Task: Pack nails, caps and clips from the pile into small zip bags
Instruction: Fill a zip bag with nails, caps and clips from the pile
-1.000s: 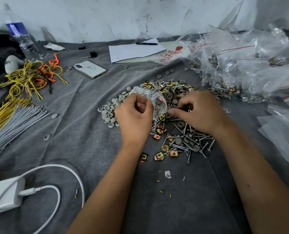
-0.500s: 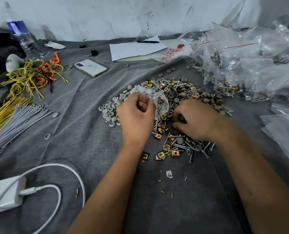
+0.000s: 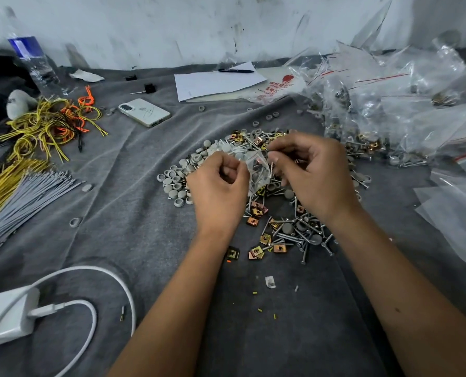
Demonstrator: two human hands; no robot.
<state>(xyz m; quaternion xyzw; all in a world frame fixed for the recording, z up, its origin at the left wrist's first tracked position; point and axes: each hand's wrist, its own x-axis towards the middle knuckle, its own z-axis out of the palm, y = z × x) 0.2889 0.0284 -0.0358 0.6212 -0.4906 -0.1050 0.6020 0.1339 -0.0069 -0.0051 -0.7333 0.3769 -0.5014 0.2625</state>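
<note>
A pile of nails, grey caps and brass clips [image 3: 289, 229] lies on the grey cloth in the middle. My left hand [image 3: 216, 191] grips a small clear zip bag [image 3: 256, 170] by its left edge, just above the pile. My right hand [image 3: 312, 172] pinches a nail [image 3: 271, 170] upright at the bag's mouth, tip down. Grey caps [image 3: 176, 183] are heaped left of my left hand. The bag's contents are hard to make out.
Filled and empty plastic bags [image 3: 405, 110] are heaped at the right. A phone [image 3: 144, 112], paper with a pen [image 3: 215, 81], a water bottle [image 3: 33, 63], yellow and orange wires [image 3: 47, 123], grey ties [image 3: 22, 197] and a white charger with cable [image 3: 9, 314] lie around the cloth.
My right hand has lifted from the pile with a nail and brought it up to the bag's mouth. My left hand has kept its hold on the bag.
</note>
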